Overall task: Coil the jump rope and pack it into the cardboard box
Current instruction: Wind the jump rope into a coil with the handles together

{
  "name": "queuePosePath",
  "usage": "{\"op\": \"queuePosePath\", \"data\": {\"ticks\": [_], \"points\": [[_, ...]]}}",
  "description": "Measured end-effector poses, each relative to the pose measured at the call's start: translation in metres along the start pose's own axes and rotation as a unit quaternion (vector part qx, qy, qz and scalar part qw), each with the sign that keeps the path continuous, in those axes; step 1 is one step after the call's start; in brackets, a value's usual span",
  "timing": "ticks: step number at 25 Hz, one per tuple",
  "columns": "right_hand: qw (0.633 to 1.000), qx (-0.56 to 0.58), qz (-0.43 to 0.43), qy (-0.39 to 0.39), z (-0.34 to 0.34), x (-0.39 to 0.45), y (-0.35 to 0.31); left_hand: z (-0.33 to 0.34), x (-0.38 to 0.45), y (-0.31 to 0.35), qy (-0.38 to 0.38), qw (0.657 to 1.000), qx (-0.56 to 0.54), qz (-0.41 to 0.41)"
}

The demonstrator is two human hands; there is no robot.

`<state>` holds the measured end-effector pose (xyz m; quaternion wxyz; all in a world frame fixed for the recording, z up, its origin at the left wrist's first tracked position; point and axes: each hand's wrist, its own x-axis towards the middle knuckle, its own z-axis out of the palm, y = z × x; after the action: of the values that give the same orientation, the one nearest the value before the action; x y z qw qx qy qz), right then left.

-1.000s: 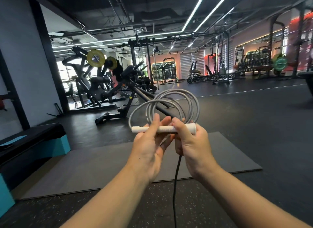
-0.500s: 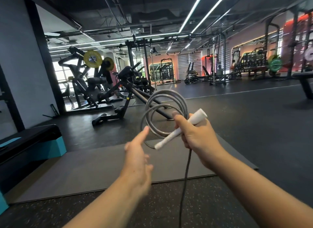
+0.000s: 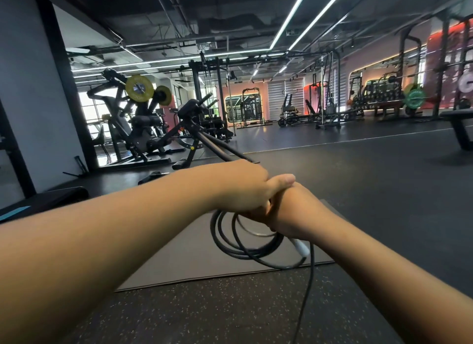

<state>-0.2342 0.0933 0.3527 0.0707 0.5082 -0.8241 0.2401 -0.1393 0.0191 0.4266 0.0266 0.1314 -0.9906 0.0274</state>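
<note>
A dark gym floor (image 3: 384,190) carries a grey mat (image 3: 179,254). Above the mat, the left hand (image 3: 240,187) lies closed over the right hand (image 3: 294,210); both grips are clenched on the jump rope (image 3: 245,251), whose coils hang below them. Its white handle (image 3: 300,247) pokes out under the right hand.
</note>
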Motion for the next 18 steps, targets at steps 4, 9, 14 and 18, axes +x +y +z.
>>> {"op": "queuePosePath", "data": {"ticks": [4, 9, 14, 18], "points": [[0.998, 0.050, -0.039, 0.006, -0.009, -0.002, -0.008, 0.007, -0.003, -0.023, 0.004, 0.999, -0.018, 0.031], [0.995, 0.083, -0.041, -0.040, -0.013, 0.002, 0.005, 0.018, -0.011, -0.033, -0.017, 0.999, -0.022, 0.045], [0.993, 0.031, -0.072, -0.084, -0.009, 0.002, 0.006, 0.017, -0.016, -0.031, -0.087, 0.991, -0.102, -0.001], [0.993, -0.027, -0.106, -0.047, 0.010, 0.009, 0.002, 0.017, -0.006, -0.024, -0.127, 0.979, -0.156, -0.044]]}}
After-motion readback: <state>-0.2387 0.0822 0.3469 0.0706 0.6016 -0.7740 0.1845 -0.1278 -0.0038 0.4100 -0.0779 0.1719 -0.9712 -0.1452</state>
